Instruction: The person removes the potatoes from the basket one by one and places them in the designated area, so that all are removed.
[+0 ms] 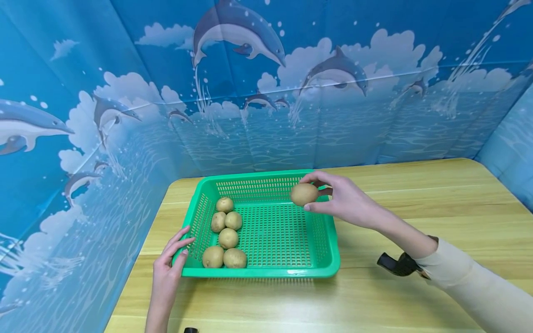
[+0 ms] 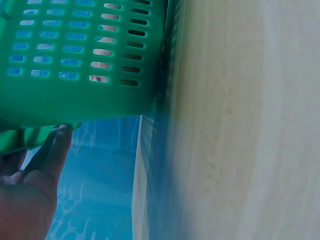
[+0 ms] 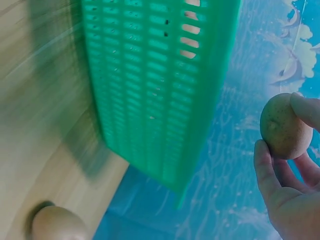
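A green plastic basket (image 1: 266, 273) with slotted walls stands on the table. Inside, along its left side, lie several potatoes (image 1: 228, 238). My left hand (image 1: 168, 261) holds the rim at the basket's front left corner; its fingertips reach over the edge in the head view, while in the left wrist view fingers (image 2: 59, 145) touch the outside under the rim. Over the basket's back right corner, my right hand (image 1: 341, 199) pinches a potato (image 1: 304, 194) between thumb and fingers. The right wrist view shows that potato (image 3: 282, 126) held above the rim's height.
Another potato (image 3: 57, 225) rests on the wooden table (image 1: 416, 208) outside the basket in the right wrist view; it is hidden in the head view. A blue dolphin-print curtain (image 1: 258, 129) hangs behind the table and along its left side.
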The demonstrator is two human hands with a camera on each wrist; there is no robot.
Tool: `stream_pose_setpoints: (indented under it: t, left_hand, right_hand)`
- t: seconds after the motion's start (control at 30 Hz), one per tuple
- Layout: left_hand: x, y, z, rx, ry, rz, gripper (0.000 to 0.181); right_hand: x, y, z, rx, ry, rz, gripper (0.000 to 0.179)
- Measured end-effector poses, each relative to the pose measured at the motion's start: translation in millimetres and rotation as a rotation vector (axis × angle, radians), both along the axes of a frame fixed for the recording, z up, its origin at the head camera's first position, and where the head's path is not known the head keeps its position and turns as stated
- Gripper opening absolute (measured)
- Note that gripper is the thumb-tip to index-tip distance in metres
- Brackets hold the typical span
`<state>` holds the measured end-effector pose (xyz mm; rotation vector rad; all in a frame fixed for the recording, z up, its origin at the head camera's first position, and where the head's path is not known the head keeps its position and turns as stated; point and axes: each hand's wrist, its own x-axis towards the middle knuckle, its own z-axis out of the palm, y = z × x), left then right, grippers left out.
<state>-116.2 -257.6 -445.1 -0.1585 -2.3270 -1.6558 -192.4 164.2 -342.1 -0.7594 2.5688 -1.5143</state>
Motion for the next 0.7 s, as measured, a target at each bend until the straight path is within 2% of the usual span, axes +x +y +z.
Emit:
stream_pose_setpoints:
  t: [0.4, 0.7]
  left_hand:
    - [-0.8, -0.3, -0.2, 0.009, 0.007, -0.002, 0.029]
    - [-0.8, -0.6, -1.7, 0.007, 0.014, -0.002, 0.029]
  right_hand:
    - [-0.7, 17, -17.6, -0.03, 0.012, -0.056, 0.052]
    - [0.7, 33, -27.4, -0.06, -0.057, -0.103, 0.052]
